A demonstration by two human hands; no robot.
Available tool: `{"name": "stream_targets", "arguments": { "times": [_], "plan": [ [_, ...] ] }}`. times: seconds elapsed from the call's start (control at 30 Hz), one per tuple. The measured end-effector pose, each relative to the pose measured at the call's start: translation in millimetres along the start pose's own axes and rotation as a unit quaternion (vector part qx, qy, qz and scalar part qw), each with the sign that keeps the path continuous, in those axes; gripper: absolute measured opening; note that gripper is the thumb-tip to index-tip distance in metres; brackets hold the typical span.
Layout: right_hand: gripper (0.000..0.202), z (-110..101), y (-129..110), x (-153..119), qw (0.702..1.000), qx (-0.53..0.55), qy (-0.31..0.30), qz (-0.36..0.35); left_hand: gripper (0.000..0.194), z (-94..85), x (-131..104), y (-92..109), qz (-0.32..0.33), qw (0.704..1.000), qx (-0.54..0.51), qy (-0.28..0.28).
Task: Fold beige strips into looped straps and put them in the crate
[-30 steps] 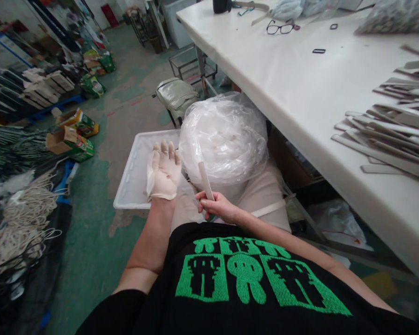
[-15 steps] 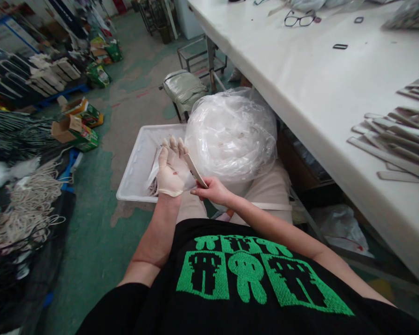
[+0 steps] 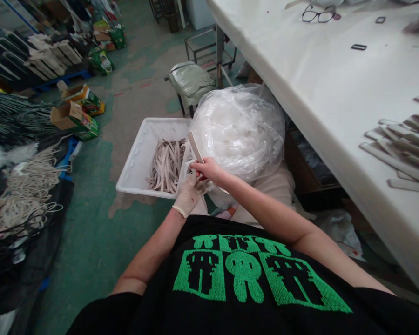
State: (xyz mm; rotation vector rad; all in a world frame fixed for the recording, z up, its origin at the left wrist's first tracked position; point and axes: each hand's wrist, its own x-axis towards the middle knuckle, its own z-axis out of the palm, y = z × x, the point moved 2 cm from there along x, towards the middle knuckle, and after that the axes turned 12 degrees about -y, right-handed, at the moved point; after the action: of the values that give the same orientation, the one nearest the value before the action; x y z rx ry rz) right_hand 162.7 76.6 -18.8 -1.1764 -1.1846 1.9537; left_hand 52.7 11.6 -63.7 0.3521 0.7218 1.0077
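Right, both hands are together in front of the lap on my head view. My bare right hand [image 3: 209, 170] is gripping a flat beige strip [image 3: 195, 148], pinched near its lower end, with the free end pointing up and slightly left! My left hand [image 3: 188, 194], in a pale glove, is right up beneath it, fingers curled in; whether they grip anything I can't tell, because the right hand covers them. Something whitish shows between the two, too small to name.

Just beyond the hands sits the white bin [image 3: 134, 160], and in it a heap of long beige strips [image 3: 167, 165], loosely tangled, lying toward the side nearer the hands. Close by on the right, a big clear plastic bag [image 3: 240, 130] bulges beside the bin; the held strip crosses its left edge in my view, and I can't tell if they touch.

Over to the right runs the white table [image 3: 321, 79]. Near its right end, a stack of flat strips [image 3: 401, 144], laid roughly side by side! Farther along, a dark buckle [image 3: 359, 47], a smaller one beyond it, and glasses [image 3: 319, 16] standing open. Behind the bag, a stool [image 3: 192, 81] with a green wrapped seat.
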Motion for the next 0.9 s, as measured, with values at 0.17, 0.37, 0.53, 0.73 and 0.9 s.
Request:
{"name": "stream_targets", "arguments": {
  "times": [0.17, 0.37, 0.53, 0.73, 0.9],
  "plan": [
    [0.013, 3.1, -14.3, 5.4, 1.000, -0.003, 0.004, 0.003, 0.028, 0.7, 4.7, -12.7, 0.018, 0.998, 0.063, -0.003],
    [0.013, -2.4, -18.3, 11.3, 1.000, 0.000, 0.010, -0.002, 0.025, -6.2, 5.4, -20.2, 0.021, 0.996, 0.084, -0.008],
    [0.012, -16.9, -18.6, 18.1, 0.999, 0.007, 0.040, -0.014, 0.030, -7.1, -13.6, -28.0, 0.028, 0.996, 0.080, 0.015],
    [0.012, -22.3, -19.4, 24.2, 0.998, 0.012, 0.059, -0.022, 0.047, -21.7, -29.7, -35.0, -0.007, 0.992, 0.124, 0.005],
    [0.012, -20.0, -20.8, 27.5, 0.998, 0.007, 0.060, -0.029, 0.045, -32.8, -33.2, -36.6, -0.110, 0.974, 0.189, -0.058]
  ]
}}
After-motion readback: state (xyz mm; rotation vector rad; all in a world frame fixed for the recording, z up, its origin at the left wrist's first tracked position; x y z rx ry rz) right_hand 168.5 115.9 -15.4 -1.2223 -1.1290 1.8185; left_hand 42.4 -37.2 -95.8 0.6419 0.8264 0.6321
